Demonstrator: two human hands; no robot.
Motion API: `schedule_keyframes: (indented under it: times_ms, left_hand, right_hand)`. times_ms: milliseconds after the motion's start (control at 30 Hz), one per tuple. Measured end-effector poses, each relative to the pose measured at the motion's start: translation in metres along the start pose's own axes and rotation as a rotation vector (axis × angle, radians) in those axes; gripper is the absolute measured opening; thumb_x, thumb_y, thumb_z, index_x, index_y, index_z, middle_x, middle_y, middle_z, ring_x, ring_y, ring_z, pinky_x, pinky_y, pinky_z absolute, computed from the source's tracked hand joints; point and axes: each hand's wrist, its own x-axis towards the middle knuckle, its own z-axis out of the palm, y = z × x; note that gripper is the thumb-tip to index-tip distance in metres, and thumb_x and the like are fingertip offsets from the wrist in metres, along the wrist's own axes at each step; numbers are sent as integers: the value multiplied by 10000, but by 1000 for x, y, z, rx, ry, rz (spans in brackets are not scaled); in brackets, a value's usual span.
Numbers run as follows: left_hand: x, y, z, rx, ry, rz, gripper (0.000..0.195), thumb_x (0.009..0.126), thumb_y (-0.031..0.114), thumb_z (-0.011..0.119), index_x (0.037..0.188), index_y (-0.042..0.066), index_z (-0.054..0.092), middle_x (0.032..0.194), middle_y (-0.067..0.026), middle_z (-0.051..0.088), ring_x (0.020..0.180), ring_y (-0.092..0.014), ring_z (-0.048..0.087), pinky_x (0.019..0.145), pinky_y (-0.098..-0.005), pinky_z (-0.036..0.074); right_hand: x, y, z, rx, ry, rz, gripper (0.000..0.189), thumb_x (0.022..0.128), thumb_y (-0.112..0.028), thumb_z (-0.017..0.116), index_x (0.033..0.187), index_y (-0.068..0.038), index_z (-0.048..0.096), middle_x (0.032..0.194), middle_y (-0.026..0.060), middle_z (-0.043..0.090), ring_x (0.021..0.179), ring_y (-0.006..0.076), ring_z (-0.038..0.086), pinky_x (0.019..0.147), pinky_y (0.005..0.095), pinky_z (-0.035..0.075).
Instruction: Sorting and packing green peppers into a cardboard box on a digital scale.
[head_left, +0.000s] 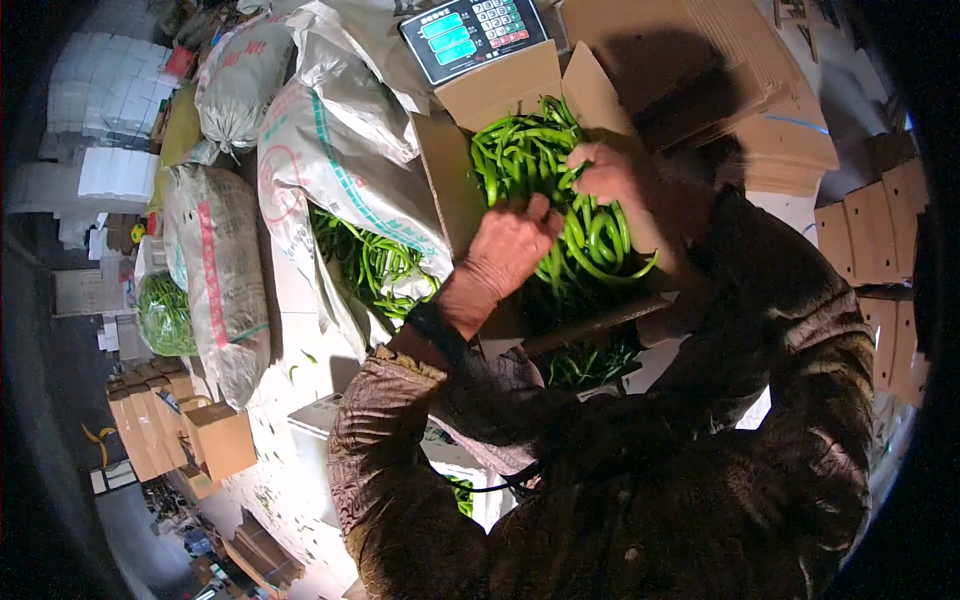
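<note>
Long green chili peppers (521, 154) fill an open cardboard box (499, 86) in front of me. My left hand (514, 240) is over the near left part of the box, fingers curled down at the peppers; whether it grips any is hidden. At the right side of the pile, my right hand (604, 174) has its fingers bent against the peppers, and their hold cannot be made out. Behind the box stands a digital scale (474, 34) with a lit display and a keypad. More green peppers (375, 259) show in the mouth of a white woven sack (349, 165) on the left.
Flattened cardboard (660, 60) lies beyond the box to the right. Full woven sacks (225, 277) and a clear bag of green peppers (165, 315) are at the left. Cardboard boxes (217, 439) stand on the floor at lower left, with more cartons (866, 232) at far right.
</note>
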Motion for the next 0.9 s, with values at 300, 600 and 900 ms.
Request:
schedule_keyframes:
  times_ms: [300, 600, 900]
  left_hand:
    - [-32, 46, -19, -182, -243, 218, 138, 672, 162, 601, 723, 84, 704, 828, -49, 601, 796, -198, 601, 714, -311, 465]
    - [-35, 22, -18, -643, -351, -61, 397, 662, -9, 608, 1056, 43, 601, 1051, -198, 570, 963, -382, 574, 827, -412, 497]
    - [-5, 4, -4, -666, -14, -389, 451, 674, 30, 640, 1120, 75, 586, 1013, -200, 586, 986, -392, 557, 868, -423, 464]
  right_hand:
    - [30, 20, -34, -175, 76, -166, 266, 732, -191, 670, 928, -19, 616, 813, 119, 601, 671, 170, 605, 628, 306, 500]
    - [62, -47, -19, -251, 54, 431, 700, 581, -206, 752, 1178, 73, 516, 1036, 216, 603, 982, 314, 588, 841, 363, 438]
    - [58, -5, -54, 204, 487, 237, 362, 688, -185, 700, 969, 28, 617, 726, 151, 620, 690, 215, 621, 656, 331, 471]
